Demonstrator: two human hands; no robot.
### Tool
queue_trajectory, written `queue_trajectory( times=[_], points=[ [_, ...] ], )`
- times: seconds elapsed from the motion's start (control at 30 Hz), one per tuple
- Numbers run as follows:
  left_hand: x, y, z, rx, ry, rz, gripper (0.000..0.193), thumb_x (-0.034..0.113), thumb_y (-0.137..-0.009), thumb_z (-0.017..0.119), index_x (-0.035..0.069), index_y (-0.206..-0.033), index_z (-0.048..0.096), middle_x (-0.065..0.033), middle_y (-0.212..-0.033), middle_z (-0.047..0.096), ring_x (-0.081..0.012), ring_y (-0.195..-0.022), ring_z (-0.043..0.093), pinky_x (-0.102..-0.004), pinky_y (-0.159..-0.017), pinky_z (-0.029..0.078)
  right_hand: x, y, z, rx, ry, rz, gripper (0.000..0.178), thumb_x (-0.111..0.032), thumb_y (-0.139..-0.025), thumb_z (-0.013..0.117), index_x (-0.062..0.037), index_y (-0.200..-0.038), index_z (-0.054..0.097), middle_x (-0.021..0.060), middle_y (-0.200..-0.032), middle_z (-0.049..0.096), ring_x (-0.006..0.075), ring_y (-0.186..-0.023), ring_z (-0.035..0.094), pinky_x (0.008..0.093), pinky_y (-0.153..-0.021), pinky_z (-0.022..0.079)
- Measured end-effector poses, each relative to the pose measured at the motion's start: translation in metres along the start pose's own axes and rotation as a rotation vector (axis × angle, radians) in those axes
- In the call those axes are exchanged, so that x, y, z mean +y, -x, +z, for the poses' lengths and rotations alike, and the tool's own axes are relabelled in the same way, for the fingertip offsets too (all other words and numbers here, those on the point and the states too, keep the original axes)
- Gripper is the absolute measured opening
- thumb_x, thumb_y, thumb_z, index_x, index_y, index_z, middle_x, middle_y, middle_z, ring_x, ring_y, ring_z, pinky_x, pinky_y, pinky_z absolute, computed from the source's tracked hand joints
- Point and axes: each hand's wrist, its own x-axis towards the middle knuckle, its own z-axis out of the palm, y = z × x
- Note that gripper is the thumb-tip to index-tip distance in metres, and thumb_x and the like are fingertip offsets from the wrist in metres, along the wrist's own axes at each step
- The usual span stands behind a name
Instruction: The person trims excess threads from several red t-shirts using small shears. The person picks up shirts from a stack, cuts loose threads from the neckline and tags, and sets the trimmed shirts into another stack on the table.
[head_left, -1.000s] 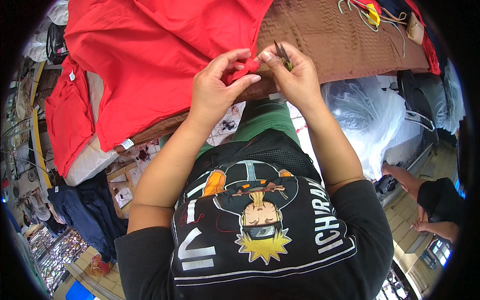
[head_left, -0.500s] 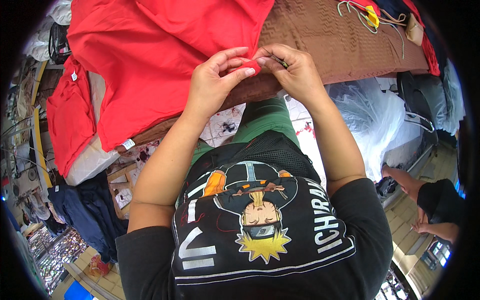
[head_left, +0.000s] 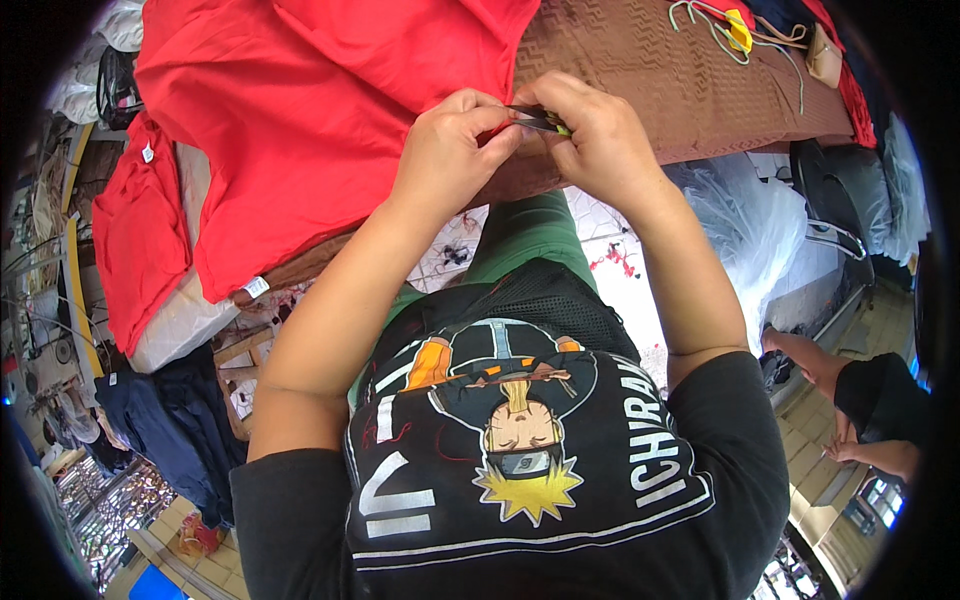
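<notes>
A large red cloth (head_left: 320,130) lies spread over the brown patterned cover (head_left: 660,80) of the table in front of me. At its right edge, my left hand (head_left: 440,150) pinches a bit of the fabric between thumb and fingers. Close against those fingertips, my right hand (head_left: 605,130) grips a small pair of thread snips (head_left: 538,121) with dark blades and a yellow-green part. The blades point left toward the pinched edge. Whether they touch a thread is too small to make out.
Another red garment (head_left: 145,235) hangs at the left, above dark navy clothes (head_left: 170,425). Clear plastic wrapping (head_left: 750,215) bulges below the table on the right. Cords and a yellow item (head_left: 738,32) lie at the far right. A seated person (head_left: 870,410) is at the right edge.
The snips have turned so their blades now show at my left fingertips. My left hand has rolled over, hiding most of the red fold that stood out at its thumb.
</notes>
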Motion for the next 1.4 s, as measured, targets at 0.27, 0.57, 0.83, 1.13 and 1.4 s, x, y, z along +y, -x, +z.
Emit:
queue_trajectory(
  times=[0.27,0.57,0.83,1.13,1.4],
  points=[
    [-0.004,-0.006,0.004,-0.169,0.082,-0.132,0.019,0.022,-0.090,0.063,0.004,-0.094,0.069,-0.0123,-0.075,0.067,-0.0184,-0.066,0.064,-0.0307,-0.063,0.050,0.017,0.003,-0.027,-0.018,0.011,0.069,0.028,-0.021,-0.084,0.068,-0.0037,-0.104,0.059,0.0122,-0.092,0.064,0.0259,-0.083,0.063,0.0339,-0.073,0.049],
    [-0.005,-0.014,-0.004,-0.278,0.162,-0.269,0.024,0.024,-0.093,0.062,0.000,-0.089,0.061,-0.0051,-0.071,0.063,-0.0097,-0.067,0.058,-0.0267,-0.064,0.049,0.025,0.006,-0.041,-0.327,-0.022,0.127,0.023,-0.018,-0.085,0.066,0.0003,-0.098,0.061,0.0145,-0.089,0.065,0.0282,-0.082,0.062,0.0356,-0.073,0.047],
    [-0.007,-0.016,-0.004,-0.322,0.263,-0.287,0.022,0.019,-0.095,0.058,-0.002,-0.092,0.058,-0.0050,-0.079,0.064,-0.0091,-0.072,0.058,-0.0260,-0.067,0.051,0.027,-0.001,-0.029,-0.356,-0.009,0.083,0.021,-0.017,-0.084,0.067,-0.0009,-0.095,0.061,0.0147,-0.085,0.065,0.0306,-0.079,0.062,0.0371,-0.070,0.047],
    [-0.003,-0.019,-0.007,-0.340,0.185,-0.246,0.025,0.023,-0.096,0.057,-0.002,-0.091,0.058,-0.0089,-0.081,0.066,-0.0132,-0.073,0.062,-0.0284,-0.069,0.052,0.023,-0.009,-0.028,-0.403,0.031,0.085,0.018,-0.023,-0.082,0.066,-0.0089,-0.092,0.063,0.0133,-0.083,0.067,0.0351,-0.078,0.062,0.0437,-0.067,0.046],
    [-0.005,-0.020,-0.005,-0.342,0.171,-0.258,0.027,0.025,-0.095,0.058,-0.002,-0.092,0.059,-0.0098,-0.080,0.066,-0.0134,-0.072,0.061,-0.0295,-0.068,0.051,0.020,-0.008,-0.025,-0.362,0.025,0.038,0.019,-0.016,-0.079,0.069,-0.0034,-0.092,0.063,0.0139,-0.083,0.066,0.0330,-0.077,0.063,0.0385,-0.069,0.048]
  ],
)
